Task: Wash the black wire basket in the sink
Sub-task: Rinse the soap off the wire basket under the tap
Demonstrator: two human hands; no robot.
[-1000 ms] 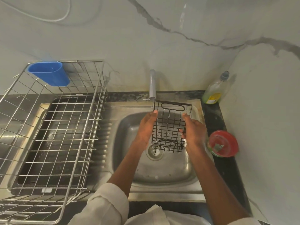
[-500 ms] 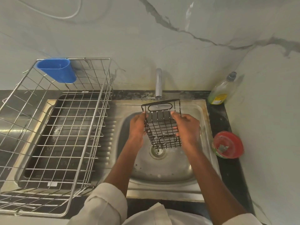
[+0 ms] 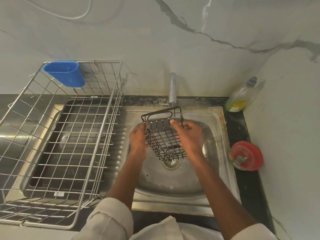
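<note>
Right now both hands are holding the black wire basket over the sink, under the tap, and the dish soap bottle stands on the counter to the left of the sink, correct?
Not quite. The head view shows the dish soap bottle on the right of the sink, in the back corner. The rest holds: left hand and right hand hold the black wire basket under the tap.

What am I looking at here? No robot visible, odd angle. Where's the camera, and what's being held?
No machine: a person works with bare hands, filmed by one wide-angle camera on their head, looking down. The left hand and right hand grip a black wire basket from both sides, tilted over the steel sink below the tap. Left of the sink stands a large wire dish rack with a blue cup hung on its far rim. On the right counter sit a soap bottle and a red-lidded tub.
</note>
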